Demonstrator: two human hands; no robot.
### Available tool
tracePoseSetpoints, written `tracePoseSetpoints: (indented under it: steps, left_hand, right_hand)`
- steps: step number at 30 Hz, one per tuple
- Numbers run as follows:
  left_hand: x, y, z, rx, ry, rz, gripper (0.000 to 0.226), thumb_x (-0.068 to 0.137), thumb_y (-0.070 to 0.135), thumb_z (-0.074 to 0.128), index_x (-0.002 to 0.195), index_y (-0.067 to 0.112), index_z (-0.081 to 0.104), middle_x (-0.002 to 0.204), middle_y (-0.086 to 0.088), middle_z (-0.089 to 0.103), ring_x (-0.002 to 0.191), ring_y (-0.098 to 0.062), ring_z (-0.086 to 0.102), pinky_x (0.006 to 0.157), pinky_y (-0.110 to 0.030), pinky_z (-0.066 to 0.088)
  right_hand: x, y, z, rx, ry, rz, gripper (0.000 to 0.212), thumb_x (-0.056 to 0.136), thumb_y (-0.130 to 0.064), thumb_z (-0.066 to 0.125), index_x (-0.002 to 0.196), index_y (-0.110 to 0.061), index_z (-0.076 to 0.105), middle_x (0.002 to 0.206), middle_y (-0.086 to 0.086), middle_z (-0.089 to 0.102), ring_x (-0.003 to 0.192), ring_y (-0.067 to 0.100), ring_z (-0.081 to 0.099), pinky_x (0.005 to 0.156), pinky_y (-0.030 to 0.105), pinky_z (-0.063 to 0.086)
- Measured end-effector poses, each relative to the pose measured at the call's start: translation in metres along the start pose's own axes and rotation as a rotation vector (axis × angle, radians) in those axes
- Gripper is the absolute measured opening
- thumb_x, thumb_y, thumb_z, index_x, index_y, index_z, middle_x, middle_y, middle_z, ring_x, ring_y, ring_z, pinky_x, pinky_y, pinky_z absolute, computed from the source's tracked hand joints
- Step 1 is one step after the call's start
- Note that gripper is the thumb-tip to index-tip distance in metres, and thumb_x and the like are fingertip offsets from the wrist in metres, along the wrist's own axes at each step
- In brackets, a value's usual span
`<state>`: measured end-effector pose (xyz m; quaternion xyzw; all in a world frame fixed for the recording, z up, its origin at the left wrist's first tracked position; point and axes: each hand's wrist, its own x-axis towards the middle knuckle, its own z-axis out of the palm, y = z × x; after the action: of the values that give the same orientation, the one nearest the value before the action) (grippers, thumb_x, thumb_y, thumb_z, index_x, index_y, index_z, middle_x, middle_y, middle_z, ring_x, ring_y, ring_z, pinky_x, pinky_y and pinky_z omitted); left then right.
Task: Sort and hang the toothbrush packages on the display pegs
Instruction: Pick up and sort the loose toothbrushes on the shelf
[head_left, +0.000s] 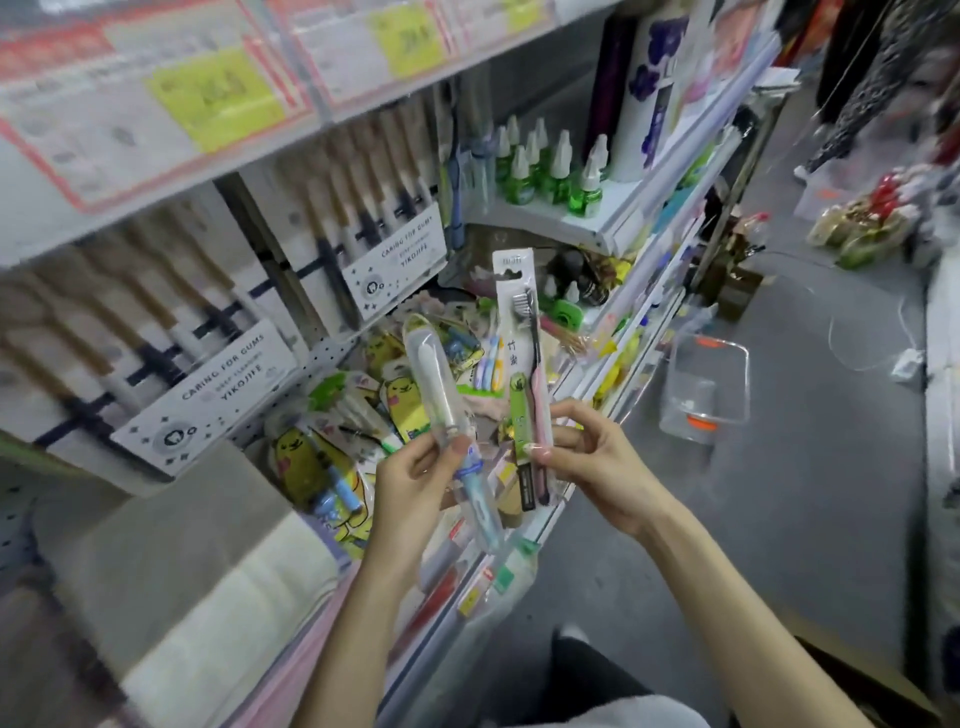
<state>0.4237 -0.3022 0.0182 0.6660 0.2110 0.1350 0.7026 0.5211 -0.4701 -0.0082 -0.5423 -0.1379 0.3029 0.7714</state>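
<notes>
Gripping a clear toothbrush case (434, 387), left hand (415, 488); right hand (597, 457) pinches a carded toothbrush pack (522, 364)

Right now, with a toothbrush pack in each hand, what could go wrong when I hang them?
1. Your left hand grips the clear toothbrush case and your right hand pinches the flat two-brush pack, so neither is free to steady anything.
2. That pack is held near its bottom end; its tall top may wobble or slip.
3. A dropped pack would likely vanish into the loose pile of yellow cartoon packs below.
</notes>
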Motion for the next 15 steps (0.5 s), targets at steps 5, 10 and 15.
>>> tracePoseSetpoints:
  steps: [5, 10, 15]
  left_hand:
    - [0.034, 0.013, 0.025, 0.026, 0.062, 0.028, 0.008, 0.084, 0.019, 0.064, 0.087, 0.025, 0.07, 0.08, 0.012, 0.075, 0.076, -0.001, 0.069, 0.064, -0.022, 0.056]
    - [0.078, 0.015, 0.078, -0.052, 0.225, 0.023, 0.014, 0.087, 0.014, 0.062, 0.087, 0.027, 0.066, 0.078, 0.017, 0.074, 0.073, 0.004, 0.068, 0.059, -0.02, 0.055]
    - [0.109, 0.016, 0.148, -0.148, 0.296, -0.021, 0.011, 0.091, 0.017, 0.058, 0.094, 0.025, 0.065, 0.079, 0.017, 0.074, 0.075, 0.003, 0.069, 0.058, -0.02, 0.055]
  right_hand:
    - [0.046, -0.021, -0.031, 0.028, -0.108, 0.02, 0.043, 0.06, -0.026, 0.091, 0.088, -0.013, 0.062, 0.081, 0.01, 0.074, 0.067, 0.016, 0.07, 0.053, 0.021, 0.051]
    - [0.108, -0.048, -0.083, -0.029, -0.236, 0.037, 0.049, 0.05, -0.038, 0.095, 0.085, -0.021, 0.065, 0.083, 0.01, 0.072, 0.069, 0.018, 0.067, 0.062, 0.028, 0.053]
    - [0.145, -0.096, -0.128, -0.096, -0.304, 0.006, 0.027, 0.078, -0.021, 0.073, 0.101, -0.013, 0.062, 0.074, -0.001, 0.07, 0.062, 0.009, 0.063, 0.058, 0.019, 0.049]
